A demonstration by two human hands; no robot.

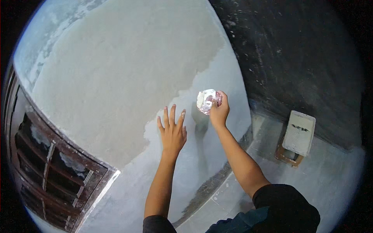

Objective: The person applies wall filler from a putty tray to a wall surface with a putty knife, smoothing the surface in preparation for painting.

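My left hand [172, 132] is spread against or just in front of a wall [128, 66], at the ragged border between a grey patch and a paler bluish-white area. Whitish specks mark its fingers. To its right, my right hand [220, 108] is wrapped round a shiny, clear pinkish plastic container [207, 101] with white material on or in it. This container is held near the pale part of the wall, where a shadow falls below it. Whether it touches the wall I cannot tell.
At the right, a white paint tray [299, 133] with dark marks rests on a small brown wooden stool [286, 155]. A dark, speckled wall [291, 58] rises behind it. On the left is a brown wooden window frame [58, 167] with bars. Grey floor tiles [221, 198] show below.
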